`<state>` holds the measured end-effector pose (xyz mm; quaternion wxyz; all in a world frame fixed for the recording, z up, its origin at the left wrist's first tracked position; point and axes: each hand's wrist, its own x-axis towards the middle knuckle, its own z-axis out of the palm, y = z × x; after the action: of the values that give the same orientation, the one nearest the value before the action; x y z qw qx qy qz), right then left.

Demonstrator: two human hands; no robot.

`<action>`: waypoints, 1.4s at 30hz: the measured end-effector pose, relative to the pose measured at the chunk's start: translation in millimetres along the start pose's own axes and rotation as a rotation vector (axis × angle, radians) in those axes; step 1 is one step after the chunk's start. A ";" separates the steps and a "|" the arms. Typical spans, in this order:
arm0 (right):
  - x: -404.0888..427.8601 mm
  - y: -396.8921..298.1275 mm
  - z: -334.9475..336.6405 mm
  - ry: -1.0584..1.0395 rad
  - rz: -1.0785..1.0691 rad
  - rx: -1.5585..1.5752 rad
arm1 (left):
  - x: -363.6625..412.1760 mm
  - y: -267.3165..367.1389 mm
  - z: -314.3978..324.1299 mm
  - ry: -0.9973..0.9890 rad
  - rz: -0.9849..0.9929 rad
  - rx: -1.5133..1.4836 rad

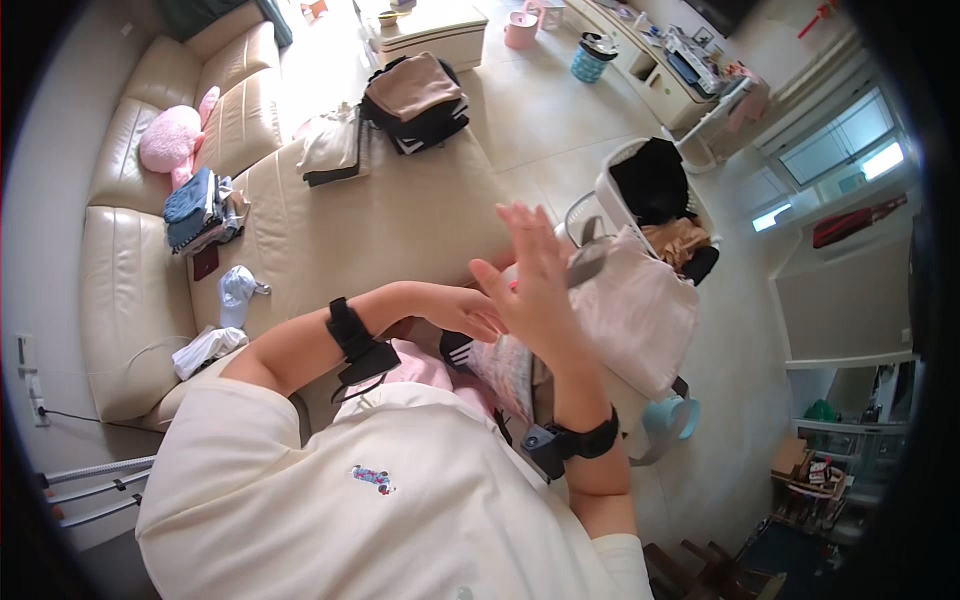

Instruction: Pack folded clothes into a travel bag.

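Observation:
My right hand (534,274) is raised over my lap, its fingers spread and nothing in its grasp. My left hand (466,309) reaches in beside it, fingers loosely bent and apart; the right hand covers part of its tips, and I see nothing held. Below both hands lies a patterned pastel cloth (510,367) next to a dark striped fabric piece (456,351). A pale pink fabric bag (637,311) with a grey strap (589,259) rests just right of my right hand. A white laundry basket (613,196) behind the bag holds black clothing (651,180) and a tan garment (679,241).
A beige leather sofa (360,232) carries a dark clothes pile (416,105), a light folded stack (332,146), folded jeans and clothes (201,210), a light blue cap (237,294) and a pink plush toy (171,139). A blue roll-like object (671,418) is at lower right.

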<state>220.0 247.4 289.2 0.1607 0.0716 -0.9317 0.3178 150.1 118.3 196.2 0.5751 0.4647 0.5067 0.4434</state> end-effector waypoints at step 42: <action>285.4 180.7 600.5 -0.287 0.871 0.745 | -331.2 -321.8 -425.2 1.594 -0.385 -0.048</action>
<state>-242.7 11.4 -163.4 -0.1480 -0.2235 -0.7133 0.6476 -291.3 -226.6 -87.1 0.1180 -0.0975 0.8246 0.5447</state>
